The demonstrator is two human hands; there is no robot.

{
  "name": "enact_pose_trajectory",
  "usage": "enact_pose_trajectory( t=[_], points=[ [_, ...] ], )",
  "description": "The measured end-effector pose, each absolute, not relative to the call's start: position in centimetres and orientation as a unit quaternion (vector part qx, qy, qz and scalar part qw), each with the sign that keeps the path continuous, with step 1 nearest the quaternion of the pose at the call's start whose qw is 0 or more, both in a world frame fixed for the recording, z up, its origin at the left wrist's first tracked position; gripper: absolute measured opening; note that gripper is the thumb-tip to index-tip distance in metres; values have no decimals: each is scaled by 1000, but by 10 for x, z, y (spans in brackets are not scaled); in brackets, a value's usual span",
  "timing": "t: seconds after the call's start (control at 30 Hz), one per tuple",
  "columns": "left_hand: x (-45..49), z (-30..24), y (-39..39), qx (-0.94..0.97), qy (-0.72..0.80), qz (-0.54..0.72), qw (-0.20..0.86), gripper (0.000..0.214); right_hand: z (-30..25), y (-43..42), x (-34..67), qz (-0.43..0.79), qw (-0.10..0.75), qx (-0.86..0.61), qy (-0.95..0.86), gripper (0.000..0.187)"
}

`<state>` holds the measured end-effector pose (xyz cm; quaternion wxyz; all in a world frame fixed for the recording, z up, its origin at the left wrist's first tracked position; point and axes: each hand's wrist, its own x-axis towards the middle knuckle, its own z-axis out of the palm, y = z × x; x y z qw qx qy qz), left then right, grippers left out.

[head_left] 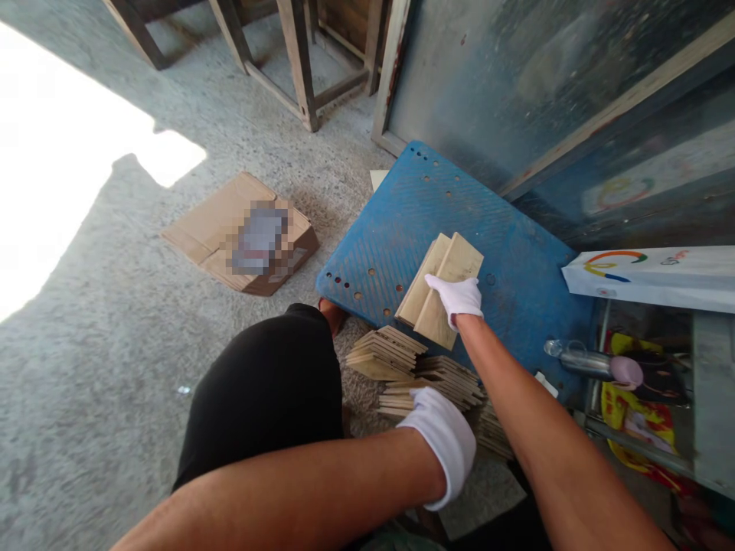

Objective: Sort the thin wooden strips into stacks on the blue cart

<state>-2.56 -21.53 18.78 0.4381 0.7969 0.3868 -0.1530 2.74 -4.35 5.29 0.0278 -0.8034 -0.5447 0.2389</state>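
My right hand (pixel 459 300), in a white glove, grips a flat pale wooden board (pixel 441 325) across its width, thumb at the left edge. This board overlaps another pale board (pixel 422 279) lying on a blue plastic platform (pixel 396 222). My left hand (pixel 439 440), also gloved in white, is lower down, close above stacked thin boards (pixel 393 402). Its fingers point down and are mostly hidden behind the back of the hand, so its grip does not show. More fanned board stacks (pixel 386 352) stand at the platform's near edge.
A cardboard box (pixel 292 264) with a blurred item on top sits on the concrete floor at left. Wooden stools (pixel 298 69) stand behind. A glass-paned frame (pixel 517 84) borders the platform. At right are a white bag (pixel 654 277), a bottle (pixel 591 361) and a rack (pixel 637 451).
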Motion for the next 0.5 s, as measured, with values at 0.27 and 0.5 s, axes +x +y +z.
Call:
enact_pose_trajectory(
  t=[0.27,0.5],
  points=[
    [-34,192,-218,812,423,-128,381,41,45,-36,3,208,-40,-832,-513,135],
    [-35,191,-216,818,429,-111,367,39,39,-30,-7,198,-78,-839,-501,134]
  ],
)
